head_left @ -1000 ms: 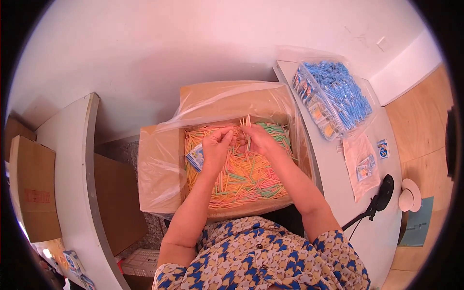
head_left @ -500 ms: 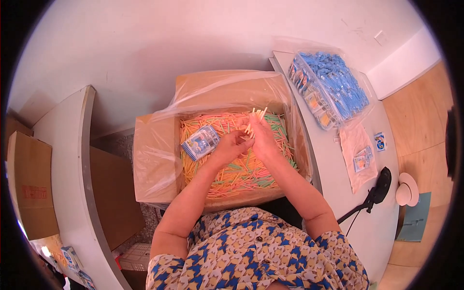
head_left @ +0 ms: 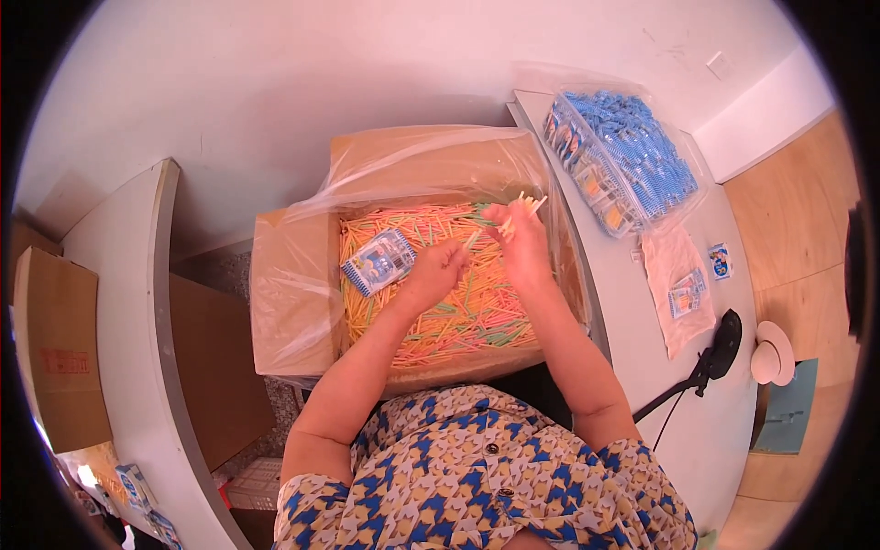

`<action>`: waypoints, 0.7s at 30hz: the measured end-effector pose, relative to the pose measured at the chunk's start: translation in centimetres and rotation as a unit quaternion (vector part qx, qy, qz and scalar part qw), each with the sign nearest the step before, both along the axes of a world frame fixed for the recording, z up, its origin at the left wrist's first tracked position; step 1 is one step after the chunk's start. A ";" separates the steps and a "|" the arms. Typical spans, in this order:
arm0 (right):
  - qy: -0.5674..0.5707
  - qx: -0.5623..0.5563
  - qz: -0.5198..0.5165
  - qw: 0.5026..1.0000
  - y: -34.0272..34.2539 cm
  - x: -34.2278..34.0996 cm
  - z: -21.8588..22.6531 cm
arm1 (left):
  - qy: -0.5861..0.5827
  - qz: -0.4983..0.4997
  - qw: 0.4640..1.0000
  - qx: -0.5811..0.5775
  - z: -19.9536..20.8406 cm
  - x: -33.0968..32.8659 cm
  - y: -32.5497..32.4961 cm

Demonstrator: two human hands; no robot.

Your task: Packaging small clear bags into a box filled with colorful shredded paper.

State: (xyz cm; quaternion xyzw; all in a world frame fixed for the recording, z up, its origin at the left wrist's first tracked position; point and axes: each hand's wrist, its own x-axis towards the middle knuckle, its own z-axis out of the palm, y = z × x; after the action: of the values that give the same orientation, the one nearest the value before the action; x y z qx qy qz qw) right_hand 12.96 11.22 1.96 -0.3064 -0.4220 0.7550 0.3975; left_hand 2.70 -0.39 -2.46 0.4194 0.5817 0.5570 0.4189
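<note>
A large cardboard box (head_left: 298,293) lined with clear plastic is filled with thin pastel sticks (head_left: 403,335) in pink, orange, yellow and green. Over its right side, my right hand (head_left: 526,252) is closed round a small bunch of pale sticks (head_left: 527,206), whose ends poke out above the fingers. My left hand (head_left: 440,273) hovers over the middle with curled fingers, and a short pale-green stick (head_left: 472,240) shows at its fingertips. Left of that hand, a blue-and-white printed packet (head_left: 379,262) lies on the loose sticks.
On the right-hand table, a clear plastic bin (head_left: 632,165) holds many blue packets. Beside it are a pink cloth (head_left: 674,275) with packets on it, another packet (head_left: 720,261) and a black stand (head_left: 715,357). At left stand a white table (head_left: 137,302) and a cardboard carton (head_left: 60,357).
My hands have moved apart. The right one has shifted right with its bunch of sticks, and the left has drawn slightly away from it. The packet stays on the sticks.
</note>
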 end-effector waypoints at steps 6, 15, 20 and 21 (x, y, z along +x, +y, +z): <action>-0.183 0.074 0.131 0.971 -3.2 1.2 -2.6 | -0.103 0.035 0.994 -0.010 -0.1 0.3 0.2; -0.073 0.074 0.140 0.985 -4.7 0.5 -1.5 | -0.073 0.020 0.997 -0.031 1.1 0.1 0.0; 0.009 0.030 0.047 0.998 -3.1 0.4 -1.9 | -0.124 0.002 0.974 -0.190 3.2 -0.8 -0.4; 0.010 0.031 0.047 0.998 -2.6 0.5 -1.8 | -0.031 0.051 0.988 -0.140 2.8 -1.1 -0.6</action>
State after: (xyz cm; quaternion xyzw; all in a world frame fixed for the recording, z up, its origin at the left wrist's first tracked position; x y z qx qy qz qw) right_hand 13.45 8.66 0.21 -0.2661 -0.4550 0.7624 0.3753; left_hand 1.59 -0.96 0.29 0.3093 0.6614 0.5033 0.4621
